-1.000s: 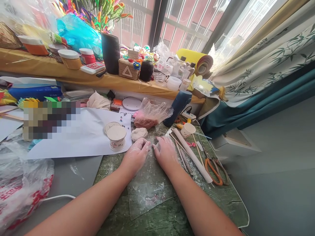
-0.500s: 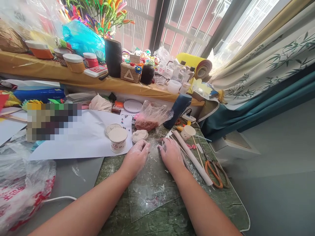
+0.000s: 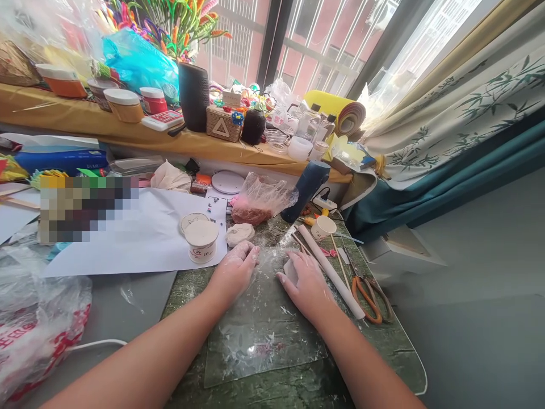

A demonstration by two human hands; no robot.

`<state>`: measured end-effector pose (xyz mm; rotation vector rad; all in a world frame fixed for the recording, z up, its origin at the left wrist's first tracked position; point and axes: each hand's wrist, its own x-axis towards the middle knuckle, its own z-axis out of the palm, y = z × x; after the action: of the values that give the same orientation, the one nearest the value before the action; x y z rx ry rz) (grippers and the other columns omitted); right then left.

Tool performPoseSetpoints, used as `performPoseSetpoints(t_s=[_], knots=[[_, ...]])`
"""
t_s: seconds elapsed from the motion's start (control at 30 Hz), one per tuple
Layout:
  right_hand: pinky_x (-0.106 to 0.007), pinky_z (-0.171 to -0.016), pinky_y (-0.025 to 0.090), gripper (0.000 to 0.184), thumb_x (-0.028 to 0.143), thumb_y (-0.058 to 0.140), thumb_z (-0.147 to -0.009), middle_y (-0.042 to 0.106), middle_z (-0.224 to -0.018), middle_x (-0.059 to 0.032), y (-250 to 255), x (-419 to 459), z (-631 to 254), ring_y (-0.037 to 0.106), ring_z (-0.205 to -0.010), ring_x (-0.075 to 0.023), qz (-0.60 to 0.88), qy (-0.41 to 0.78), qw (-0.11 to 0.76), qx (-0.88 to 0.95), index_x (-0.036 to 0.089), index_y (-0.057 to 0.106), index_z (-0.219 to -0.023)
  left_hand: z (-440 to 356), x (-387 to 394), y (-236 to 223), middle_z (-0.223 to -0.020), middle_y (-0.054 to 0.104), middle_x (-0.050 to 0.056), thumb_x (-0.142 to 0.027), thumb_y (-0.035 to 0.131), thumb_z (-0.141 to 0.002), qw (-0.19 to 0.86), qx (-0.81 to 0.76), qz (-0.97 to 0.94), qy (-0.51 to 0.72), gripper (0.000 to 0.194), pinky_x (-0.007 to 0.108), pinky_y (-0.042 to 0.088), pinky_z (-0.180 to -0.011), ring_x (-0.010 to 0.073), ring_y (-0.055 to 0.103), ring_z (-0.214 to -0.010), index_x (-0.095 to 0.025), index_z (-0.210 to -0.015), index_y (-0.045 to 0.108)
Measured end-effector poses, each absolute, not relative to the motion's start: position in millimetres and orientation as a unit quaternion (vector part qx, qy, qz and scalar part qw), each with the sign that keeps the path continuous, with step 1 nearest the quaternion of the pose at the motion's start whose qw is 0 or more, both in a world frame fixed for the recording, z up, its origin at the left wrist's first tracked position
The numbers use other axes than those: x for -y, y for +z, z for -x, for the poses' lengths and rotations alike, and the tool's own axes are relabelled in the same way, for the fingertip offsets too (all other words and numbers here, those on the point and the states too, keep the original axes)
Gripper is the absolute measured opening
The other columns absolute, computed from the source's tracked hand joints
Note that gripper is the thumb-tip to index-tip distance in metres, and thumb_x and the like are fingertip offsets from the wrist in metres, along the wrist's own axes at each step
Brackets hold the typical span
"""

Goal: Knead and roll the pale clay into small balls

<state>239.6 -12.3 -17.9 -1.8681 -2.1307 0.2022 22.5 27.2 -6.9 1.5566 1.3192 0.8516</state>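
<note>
A clear, stiff-looking sheet [image 3: 255, 335], smeared with white residue, lies on the dark green tabletop in front of me. My left hand [image 3: 238, 270], dusted white, has its fingers curled at the sheet's upper left edge. My right hand [image 3: 306, 278] rests over the sheet's right side, thumb stretched away from the fingers. A pale grey patch [image 3: 290, 271] shows between that thumb and the forefinger; what it is I cannot make out. Just beyond my left hand sits a lump of white clay [image 3: 240, 234]. A pale rolling rod [image 3: 330, 271] lies right of my right hand.
Orange-handled scissors [image 3: 367, 298] and thin sticks lie at the right. A paper cup [image 3: 323, 227] stands behind them; another cup [image 3: 201, 253] stands on white paper [image 3: 128, 250]. A bagged brown lump [image 3: 251, 210] and a dark blue cylinder [image 3: 305, 190] are farther back.
The clear sheet has turned slightly, its near edge now more level. My right hand has shifted right and its thumb has spread from the fingers. My left hand stays nearly in place.
</note>
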Motion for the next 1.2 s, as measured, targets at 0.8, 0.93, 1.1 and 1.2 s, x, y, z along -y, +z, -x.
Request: performPoseSetpoints(t_s=[0.8,0.93,1.1,1.2], knots=[[-0.048,-0.112,0.044,0.054,0.031,0.053,-0.093,0.067,-0.134,-0.0157,1,-1,-288,0.061,-0.125,-0.0317,0.522,0.060,0.078,0.847,0.013,0.054,-0.144,-22,-25,-7,-0.073,0.059,-0.003,-0.049,0.041,-0.099,0.445,-0.518,-0.644,0.346,0.034,0.030,0.038,-0.067,0.0178,0.050,-0.069,-0.023,-0.080,0.053],[-0.044,-0.108,0.047,0.048,0.034,0.042,-0.099,0.065,-0.140,-0.0126,4,-5,-292,0.062,-0.127,-0.0283,0.593,0.088,0.150,0.786,0.019,0.056,-0.143,-22,-25,-8,-0.074,0.061,-0.002,-0.049,0.041,-0.099,0.449,-0.518,-0.639,0.349,0.035,0.030,0.037,-0.066,0.0178,0.051,-0.069,-0.023,-0.080,0.054],[-0.043,-0.092,0.053,0.049,0.042,0.041,-0.099,0.072,-0.128,-0.0128,14,-19,-296,0.068,-0.113,-0.0310,0.723,0.098,0.211,0.650,0.020,0.058,-0.140,-22,-25,-6,-0.074,0.060,-0.002,-0.049,0.041,-0.098,0.451,-0.519,-0.638,0.347,0.034,0.030,0.038,-0.066,0.0178,0.051,-0.069,-0.023,-0.080,0.054],[-0.043,-0.090,0.052,0.049,0.040,0.058,-0.090,0.073,-0.124,-0.0117,20,-22,-297,0.069,-0.109,-0.0317,0.727,0.107,0.206,0.646,0.023,0.062,-0.137,-22,-25,-7,-0.074,0.060,-0.002,-0.051,0.041,-0.098,0.456,-0.515,-0.636,0.349,0.036,0.029,0.038,-0.066,0.0175,0.051,-0.068,-0.023,-0.080,0.054]])
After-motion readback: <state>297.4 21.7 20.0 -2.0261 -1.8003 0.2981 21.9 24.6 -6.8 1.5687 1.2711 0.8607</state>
